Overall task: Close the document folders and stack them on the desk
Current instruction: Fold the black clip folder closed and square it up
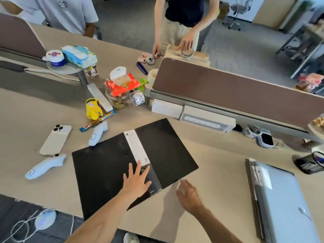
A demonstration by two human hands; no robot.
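Beige desk (219, 163), brown divider panels (236, 92), grey carpet (133, 23), office chair (238, 11)

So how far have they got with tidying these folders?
Done: the pale blue-grey plastic folder at the right looks closed. In hand: the black folder lies open; the left hand presses flat near its spine, the right hand is beside its edge. Left: closing it, then stacking both.

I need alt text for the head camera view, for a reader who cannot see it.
A black folder lies open on a desk; the left hand presses flat at its spine and the right hand is at its near edge. A grey folder lies closed further right.
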